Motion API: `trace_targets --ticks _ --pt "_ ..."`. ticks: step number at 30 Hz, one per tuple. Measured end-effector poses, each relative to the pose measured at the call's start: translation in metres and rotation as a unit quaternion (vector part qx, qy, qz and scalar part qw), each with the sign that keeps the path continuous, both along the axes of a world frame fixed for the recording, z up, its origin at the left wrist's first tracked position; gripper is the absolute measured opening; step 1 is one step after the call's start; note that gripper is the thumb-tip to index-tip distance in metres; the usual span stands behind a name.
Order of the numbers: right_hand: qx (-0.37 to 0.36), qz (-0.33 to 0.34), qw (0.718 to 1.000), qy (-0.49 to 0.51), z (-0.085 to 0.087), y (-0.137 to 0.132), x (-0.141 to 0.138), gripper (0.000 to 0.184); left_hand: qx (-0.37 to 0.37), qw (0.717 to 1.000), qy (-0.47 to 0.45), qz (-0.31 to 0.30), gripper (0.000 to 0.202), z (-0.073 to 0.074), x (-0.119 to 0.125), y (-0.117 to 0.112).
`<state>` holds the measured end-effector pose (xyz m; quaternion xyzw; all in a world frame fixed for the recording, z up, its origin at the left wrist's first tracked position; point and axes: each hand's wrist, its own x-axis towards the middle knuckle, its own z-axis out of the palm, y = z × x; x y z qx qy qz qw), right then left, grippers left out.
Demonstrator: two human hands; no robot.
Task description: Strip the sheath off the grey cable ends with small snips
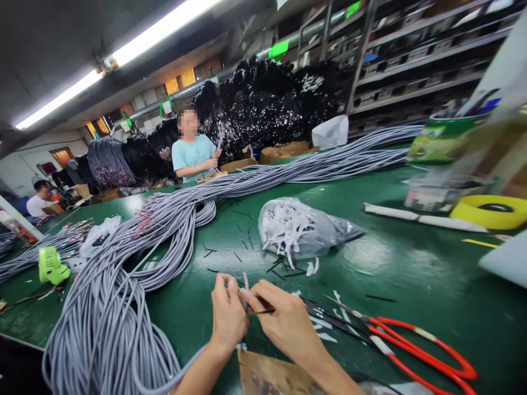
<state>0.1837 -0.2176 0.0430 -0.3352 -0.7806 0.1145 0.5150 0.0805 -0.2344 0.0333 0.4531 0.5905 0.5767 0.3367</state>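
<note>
My left hand (229, 312) and my right hand (282, 312) meet low in the middle of the head view, both closed with fingertips together. From the bundle a single grey cable (191, 362) runs up behind my left wrist; its end appears to be in my left fingers, partly hidden. A thin black tube (262, 312) lies across at my right fingertips. Between the hands a small pale strip (246, 281) sticks up. Just right of my right hand lie scissors (411, 340) with red handles. Beyond my hands rests a clear plastic bag (304, 227) of white strips.
A thick grey cable bundle (123, 285) covers the left of the green table (349, 280) and stretches along its back. Short black pieces (284, 269) are scattered ahead. A green fan (51, 265) stands left, yellow tape (489, 211) right. Across the table is a co-worker (193, 151).
</note>
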Motion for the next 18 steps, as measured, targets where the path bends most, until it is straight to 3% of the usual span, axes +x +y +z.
trace_targets --ticks 5,9,13,18 --pt "-0.007 -0.009 0.999 0.038 0.002 -0.003 -0.002 0.038 -0.034 0.994 -0.101 -0.037 0.048 0.006 0.004 0.001" --pt "-0.098 0.029 0.99 0.092 0.004 -0.002 0.0 0.035 -0.046 0.985 -0.163 -0.038 0.054 0.015 0.004 0.001" --pt "-0.232 0.058 0.962 0.134 0.001 0.005 0.001 0.035 -0.06 0.976 -0.201 -0.049 0.058 0.02 0.002 0.0" --pt "-0.271 0.061 0.949 0.146 -0.002 0.009 0.002 0.034 -0.079 0.968 -0.228 -0.073 0.062 0.025 0.003 -0.001"
